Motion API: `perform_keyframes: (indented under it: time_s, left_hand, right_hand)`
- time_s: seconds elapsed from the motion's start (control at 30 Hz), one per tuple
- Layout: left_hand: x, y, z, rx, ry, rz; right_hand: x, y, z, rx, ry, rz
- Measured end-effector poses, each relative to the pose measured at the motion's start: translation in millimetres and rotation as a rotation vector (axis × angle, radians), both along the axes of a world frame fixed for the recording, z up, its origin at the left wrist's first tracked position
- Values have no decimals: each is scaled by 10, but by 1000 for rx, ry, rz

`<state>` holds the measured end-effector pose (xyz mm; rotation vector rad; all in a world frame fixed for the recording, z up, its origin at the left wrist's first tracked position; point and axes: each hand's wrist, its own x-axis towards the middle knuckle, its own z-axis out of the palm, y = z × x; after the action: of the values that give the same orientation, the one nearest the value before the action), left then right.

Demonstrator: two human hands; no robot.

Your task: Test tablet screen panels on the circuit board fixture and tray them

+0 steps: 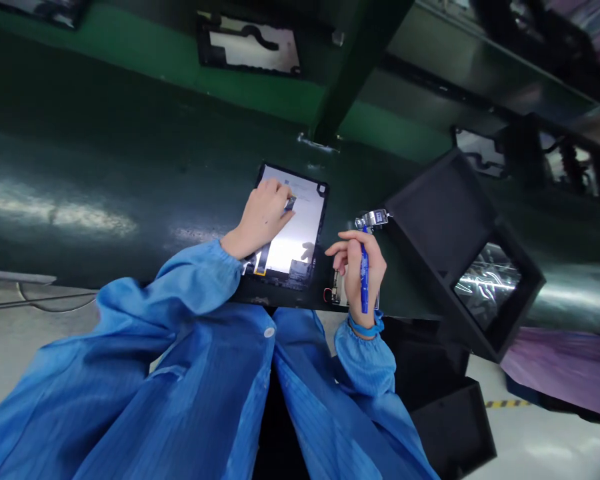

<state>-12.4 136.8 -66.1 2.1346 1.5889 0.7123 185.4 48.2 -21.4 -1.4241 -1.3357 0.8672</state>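
Note:
A black-framed tablet display panel (300,233) lies on the dark green bench mat (130,167), its pale face lit. My left hand (263,217) rests on the panel's upper left area, its fingertips pinching a small dark flex strip (291,203). A ribbon cable with a yellow edge (261,267) runs out beneath my left wrist. My right hand (357,267) is shut around a blue marker pen (365,273), just right of the panel. Below that hand is a small circuit board (336,287) with a red-and-black wire, partly hidden.
A small metal tool or fixture (371,218) sits just above the pen's tip. A large black angled box (443,227) stands at the bench's right side. Black bins (453,430) stand below, on a pale floor with yellow-and-black tape (505,403). A green shelf frame (360,73) crosses above.

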Motion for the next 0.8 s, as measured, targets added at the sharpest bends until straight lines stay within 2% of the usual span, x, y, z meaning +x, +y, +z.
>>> perform_keyframes:
  time_s: [0.1, 0.2, 0.27, 0.37, 0.43, 0.57, 0.67, 0.8]
  left_hand:
    - [105, -6, 149, -1, -56, -43]
    - [212, -375, 379, 102, -91, -156]
    - [274, -708, 478, 196, -100, -249]
    - [320, -1098, 483, 257, -169, -317]
    - [320, -1216, 438, 164, -246, -333]
    - [296, -1210, 397, -73, -342, -374]
    - [300, -1123, 402, -57, -321, -366]
    - [354, -959, 336, -8, -265, -333]
  right_hand:
    - [127, -59, 50, 12, -49, -50]
    - [157, -198, 130, -41, -137, -37]
    - [142, -306, 174, -80, -185, 52]
    - [126, -459, 182, -128, -233, 225]
    - [137, -545, 154, -148, -260, 292]
    - [259, -640, 84, -138, -290, 327]
    - [498, -618, -2, -54, -353, 306]
    - [843, -505, -248, 32, -568, 299]
